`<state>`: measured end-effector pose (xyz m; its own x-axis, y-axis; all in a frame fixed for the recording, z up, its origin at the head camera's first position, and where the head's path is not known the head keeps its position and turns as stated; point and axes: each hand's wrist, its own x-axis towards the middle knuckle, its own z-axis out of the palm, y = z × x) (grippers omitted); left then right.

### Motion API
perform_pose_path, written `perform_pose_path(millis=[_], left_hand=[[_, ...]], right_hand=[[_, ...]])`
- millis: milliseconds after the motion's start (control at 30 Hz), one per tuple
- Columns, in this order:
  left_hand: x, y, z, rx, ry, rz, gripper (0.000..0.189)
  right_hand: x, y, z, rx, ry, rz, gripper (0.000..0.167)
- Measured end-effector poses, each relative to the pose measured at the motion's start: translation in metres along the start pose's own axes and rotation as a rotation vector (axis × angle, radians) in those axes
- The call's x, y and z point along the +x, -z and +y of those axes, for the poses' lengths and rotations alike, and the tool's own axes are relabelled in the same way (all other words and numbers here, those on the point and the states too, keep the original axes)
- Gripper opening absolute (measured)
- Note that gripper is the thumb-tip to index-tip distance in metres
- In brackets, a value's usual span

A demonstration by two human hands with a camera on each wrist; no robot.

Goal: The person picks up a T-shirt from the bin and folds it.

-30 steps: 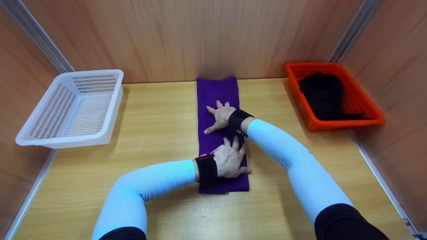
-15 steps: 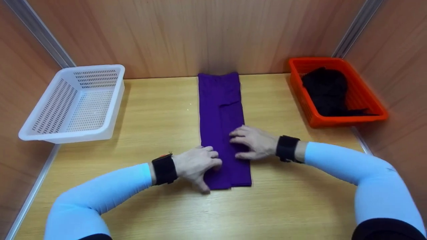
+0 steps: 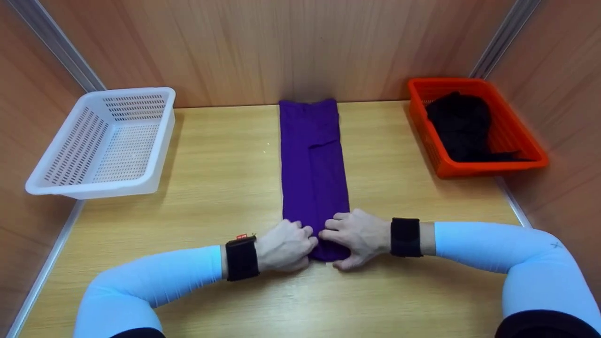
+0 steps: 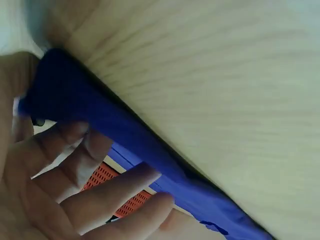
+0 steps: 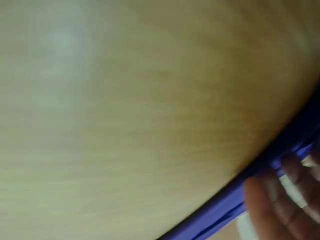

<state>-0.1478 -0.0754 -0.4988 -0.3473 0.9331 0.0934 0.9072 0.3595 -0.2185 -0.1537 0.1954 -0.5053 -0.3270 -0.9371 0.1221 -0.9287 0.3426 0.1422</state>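
A purple cloth (image 3: 310, 173), folded into a long narrow strip, lies from the back wall towards the near side of the table. My left hand (image 3: 285, 246) grips its near left corner; in the left wrist view the cloth (image 4: 120, 127) runs between the thumb and the fingers of the left hand (image 4: 65, 185). At the near right corner my right hand (image 3: 359, 239) pinches the cloth, fingers on top and thumb at the near edge. The right wrist view shows only the fingers of the right hand (image 5: 280, 210) against the purple cloth (image 5: 225, 202).
On the left stands a white perforated basket (image 3: 127, 145) with nothing seen inside. An orange basket (image 3: 519, 141) at the right holds a crumpled black cloth (image 3: 458, 124). Wooden panels (image 3: 300, 47) enclose the table (image 3: 225, 164) at the back and sides.
Both hands have left their flat, spread positions on the cloth, moved apart and come to its near corners, where the fingers now curl on it. The near end has bunched slightly.
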Motion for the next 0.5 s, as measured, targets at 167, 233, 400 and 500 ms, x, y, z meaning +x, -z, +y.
perform_pose_path(millis=[167, 233, 400, 500], left_hand=[[0.001, -0.002, -0.012, -0.196, 0.047, 0.085, 0.016], [0.004, -0.002, -0.020, -0.319, 0.091, 0.078, 0.013], [0.015, -0.001, -0.043, -0.674, 0.274, 0.009, 0.012], [0.021, -0.002, -0.056, -0.847, 0.382, -0.004, 0.017]], right_hand=[[0.009, 0.000, -0.003, -0.001, -0.024, 0.028, 0.037], [0.011, 0.001, 0.002, 0.088, -0.078, 0.025, 0.031], [0.019, 0.007, 0.029, 0.526, -0.338, -0.021, 0.031], [0.023, 0.013, 0.046, 0.742, -0.494, -0.047, 0.029]])
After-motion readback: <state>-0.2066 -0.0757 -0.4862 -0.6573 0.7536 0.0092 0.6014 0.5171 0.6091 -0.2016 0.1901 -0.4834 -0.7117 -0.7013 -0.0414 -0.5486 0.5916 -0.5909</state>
